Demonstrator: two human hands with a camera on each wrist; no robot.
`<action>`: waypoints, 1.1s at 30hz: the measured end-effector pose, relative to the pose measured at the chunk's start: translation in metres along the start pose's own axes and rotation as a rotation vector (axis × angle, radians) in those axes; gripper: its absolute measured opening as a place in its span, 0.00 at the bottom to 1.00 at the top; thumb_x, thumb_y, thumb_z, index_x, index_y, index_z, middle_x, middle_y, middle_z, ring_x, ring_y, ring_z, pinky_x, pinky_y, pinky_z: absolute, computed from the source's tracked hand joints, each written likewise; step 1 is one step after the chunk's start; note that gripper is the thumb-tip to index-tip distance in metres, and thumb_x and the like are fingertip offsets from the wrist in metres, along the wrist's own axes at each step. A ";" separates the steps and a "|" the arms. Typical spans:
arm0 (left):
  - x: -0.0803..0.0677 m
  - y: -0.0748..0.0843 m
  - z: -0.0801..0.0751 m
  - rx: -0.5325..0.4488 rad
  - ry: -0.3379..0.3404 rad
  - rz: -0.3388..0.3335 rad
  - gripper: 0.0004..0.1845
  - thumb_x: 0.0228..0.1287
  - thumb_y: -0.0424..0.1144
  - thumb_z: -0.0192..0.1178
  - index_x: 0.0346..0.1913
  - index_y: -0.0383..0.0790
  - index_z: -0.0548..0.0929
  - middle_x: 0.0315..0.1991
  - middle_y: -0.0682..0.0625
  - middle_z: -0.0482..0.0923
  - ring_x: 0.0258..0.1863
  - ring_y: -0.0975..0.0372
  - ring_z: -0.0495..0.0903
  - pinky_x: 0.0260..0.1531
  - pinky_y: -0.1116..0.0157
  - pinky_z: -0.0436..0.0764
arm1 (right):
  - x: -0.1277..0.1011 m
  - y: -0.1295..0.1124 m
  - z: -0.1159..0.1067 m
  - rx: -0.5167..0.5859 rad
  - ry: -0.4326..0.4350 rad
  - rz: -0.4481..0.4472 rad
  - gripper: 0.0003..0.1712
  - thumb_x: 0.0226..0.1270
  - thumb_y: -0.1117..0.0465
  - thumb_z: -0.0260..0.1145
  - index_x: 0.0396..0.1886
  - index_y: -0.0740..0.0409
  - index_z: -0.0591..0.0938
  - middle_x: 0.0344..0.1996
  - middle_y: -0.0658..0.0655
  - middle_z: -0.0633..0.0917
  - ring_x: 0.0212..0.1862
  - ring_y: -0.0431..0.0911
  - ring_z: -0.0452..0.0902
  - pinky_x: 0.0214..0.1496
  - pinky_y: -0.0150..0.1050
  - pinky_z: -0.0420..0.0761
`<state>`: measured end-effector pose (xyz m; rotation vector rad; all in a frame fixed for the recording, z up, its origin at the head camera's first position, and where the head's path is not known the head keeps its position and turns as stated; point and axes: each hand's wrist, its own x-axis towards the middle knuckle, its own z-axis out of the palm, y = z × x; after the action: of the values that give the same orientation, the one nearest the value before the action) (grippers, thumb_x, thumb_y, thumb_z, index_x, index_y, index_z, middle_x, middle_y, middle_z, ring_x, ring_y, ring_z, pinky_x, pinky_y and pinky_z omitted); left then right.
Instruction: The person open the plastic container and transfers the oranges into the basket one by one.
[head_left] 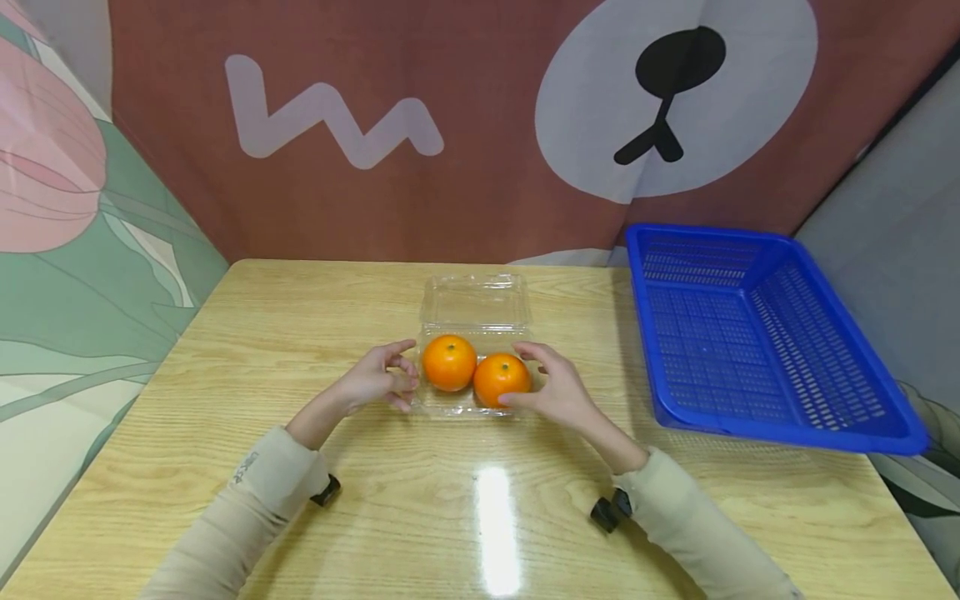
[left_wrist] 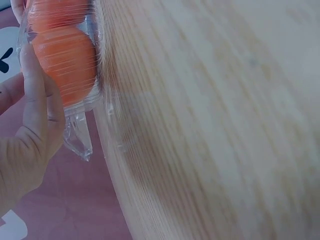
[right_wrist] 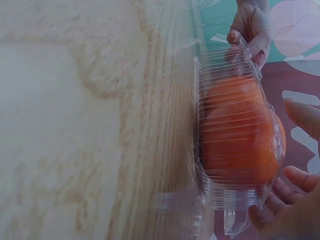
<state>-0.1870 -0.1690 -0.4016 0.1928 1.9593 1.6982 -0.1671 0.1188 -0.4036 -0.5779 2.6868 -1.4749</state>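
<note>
An open clear plastic clamshell container [head_left: 450, 410] lies on the table, its lid [head_left: 476, 300] folded back. Two oranges sit side by side in the base: the left orange [head_left: 449, 363] and, slightly nearer, the right orange [head_left: 502, 380]. My left hand [head_left: 382, 377] holds the container's left edge; in the right wrist view that hand [right_wrist: 251, 27] has the rim between thumb and fingers. Around the right orange stands my right hand [head_left: 555, 387], thumb and fingers spread. The right wrist view shows a gap between the right hand's thumb [right_wrist: 302, 117] and the orange.
A large blue plastic basket [head_left: 648, 333] stands at the right of the wooden table [head_left: 300, 300]. Behind the table hangs a brown printed cloth [head_left: 480, 208]. Each wrist carries a small black camera, such as the right camera [head_left: 604, 515].
</note>
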 end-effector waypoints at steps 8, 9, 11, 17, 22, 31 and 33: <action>-0.001 0.000 0.000 0.001 0.000 0.004 0.40 0.58 0.21 0.53 0.69 0.28 0.42 0.40 0.37 0.67 0.26 0.58 0.75 0.29 0.59 0.85 | 0.005 -0.001 0.004 -0.068 -0.043 0.009 0.45 0.38 0.55 0.79 0.60 0.61 0.71 0.57 0.58 0.73 0.59 0.54 0.66 0.60 0.53 0.68; -0.001 0.000 0.000 0.001 -0.001 0.005 0.40 0.58 0.21 0.53 0.69 0.28 0.42 0.40 0.36 0.67 0.26 0.58 0.75 0.29 0.59 0.85 | 0.005 -0.001 0.005 -0.074 -0.048 0.010 0.46 0.37 0.54 0.79 0.60 0.60 0.71 0.57 0.58 0.72 0.59 0.54 0.65 0.60 0.54 0.68; -0.001 0.000 0.000 0.002 -0.001 0.007 0.40 0.58 0.21 0.53 0.69 0.28 0.42 0.41 0.36 0.67 0.26 0.58 0.75 0.29 0.59 0.85 | 0.006 -0.001 0.006 -0.079 -0.058 0.014 0.46 0.37 0.54 0.79 0.60 0.59 0.71 0.58 0.58 0.72 0.59 0.54 0.66 0.60 0.54 0.68; -0.001 -0.001 0.000 0.005 0.002 0.005 0.40 0.58 0.21 0.53 0.69 0.28 0.43 0.42 0.34 0.66 0.26 0.58 0.75 0.29 0.58 0.85 | 0.008 0.001 0.008 -0.088 -0.087 0.005 0.46 0.37 0.54 0.79 0.60 0.59 0.71 0.59 0.59 0.70 0.58 0.55 0.66 0.59 0.54 0.69; -0.001 0.000 0.000 0.002 0.000 0.008 0.40 0.58 0.21 0.53 0.69 0.28 0.43 0.42 0.33 0.66 0.26 0.58 0.75 0.29 0.59 0.85 | 0.009 0.000 0.010 -0.119 -0.106 0.036 0.47 0.38 0.53 0.78 0.61 0.58 0.70 0.61 0.59 0.68 0.59 0.56 0.64 0.58 0.57 0.68; -0.001 0.000 0.000 -0.005 -0.003 0.007 0.40 0.58 0.21 0.52 0.69 0.29 0.42 0.42 0.34 0.66 0.26 0.58 0.75 0.29 0.59 0.85 | 0.011 -0.003 0.011 -0.158 -0.118 0.062 0.46 0.40 0.52 0.77 0.62 0.57 0.69 0.61 0.61 0.68 0.59 0.58 0.64 0.57 0.57 0.68; -0.001 0.000 0.000 -0.006 -0.004 0.005 0.40 0.58 0.21 0.52 0.69 0.29 0.42 0.42 0.34 0.66 0.26 0.58 0.75 0.29 0.59 0.85 | 0.011 -0.003 0.011 -0.159 -0.117 0.065 0.46 0.40 0.52 0.77 0.62 0.57 0.69 0.60 0.61 0.68 0.59 0.58 0.64 0.57 0.56 0.69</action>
<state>-0.1863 -0.1694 -0.4017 0.1994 1.9518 1.7056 -0.1743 0.1050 -0.4050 -0.5587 2.7193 -1.1816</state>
